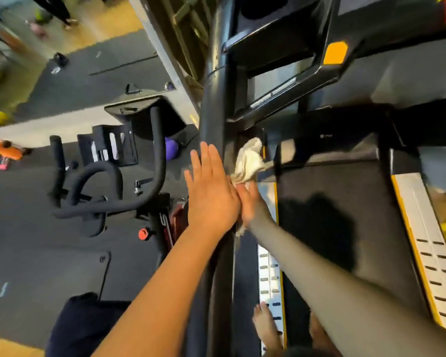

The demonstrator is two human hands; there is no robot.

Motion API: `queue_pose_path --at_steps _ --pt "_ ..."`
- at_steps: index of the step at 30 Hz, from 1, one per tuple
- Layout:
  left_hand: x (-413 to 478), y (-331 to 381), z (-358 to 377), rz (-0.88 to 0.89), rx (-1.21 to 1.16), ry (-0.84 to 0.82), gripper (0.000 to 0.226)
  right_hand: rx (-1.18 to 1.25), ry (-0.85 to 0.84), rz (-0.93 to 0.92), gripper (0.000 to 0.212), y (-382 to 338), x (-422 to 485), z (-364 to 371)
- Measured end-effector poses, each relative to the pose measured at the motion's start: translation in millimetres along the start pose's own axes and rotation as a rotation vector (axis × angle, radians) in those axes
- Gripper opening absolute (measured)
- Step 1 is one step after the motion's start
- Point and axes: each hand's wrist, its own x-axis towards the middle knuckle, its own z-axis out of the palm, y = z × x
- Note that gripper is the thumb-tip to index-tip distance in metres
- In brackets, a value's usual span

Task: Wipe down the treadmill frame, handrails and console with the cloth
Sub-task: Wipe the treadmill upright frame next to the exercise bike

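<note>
I look down along the treadmill's thick black left upright post. My left hand lies flat against the post's outer side, fingers straight and together. My right hand presses a crumpled white cloth against the post's inner side, opposite the left hand; part of the cloth hangs below the palm. The handrail with its orange pad and the console sit above. The black belt lies below, to the right.
A black exercise bike stands close on the left. White slotted side rails with yellow edges flank the belt. My bare foot rests on the left side rail. Dark rubber floor mats cover the floor.
</note>
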Motion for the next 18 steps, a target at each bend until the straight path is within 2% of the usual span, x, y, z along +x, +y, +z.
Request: queue_pose_path --at_steps 1,3,6,11,13,15,18 --pt "-1.2 -2.5 0.7 0.004 -0.035 0.017 0.067 0.017 -0.027 0.033 0.078 -6.3 10.9 -3.7" --pt "-0.4 -11.1 2.2 0.021 -0.148 0.044 0.066 0.114 -0.085 0.057 0.064 -21.2 32.5 -10.7" --pt "0.6 -16.9 -0.6 -0.052 -0.359 0.022 0.064 0.183 -0.178 0.099 0.057 -31.7 66.7 -21.0" --pt "0.0 -14.2 -4.0 -0.165 -0.536 0.086 0.055 0.403 -0.037 0.28 0.053 -20.9 52.6 -17.1" --pt "0.1 -15.2 -3.4 -0.164 -0.563 0.094 0.054 0.436 -0.053 0.34 0.051 -14.7 25.9 -14.4" --pt "-1.0 -17.5 -1.9 -0.134 -0.553 0.097 0.051 0.333 -0.043 0.25 0.045 -18.6 -1.8 -8.9" --pt "-0.8 -19.1 -0.7 -0.091 -0.516 0.102 0.055 0.104 0.022 -0.045 0.044 -32.8 -12.2 -1.6"
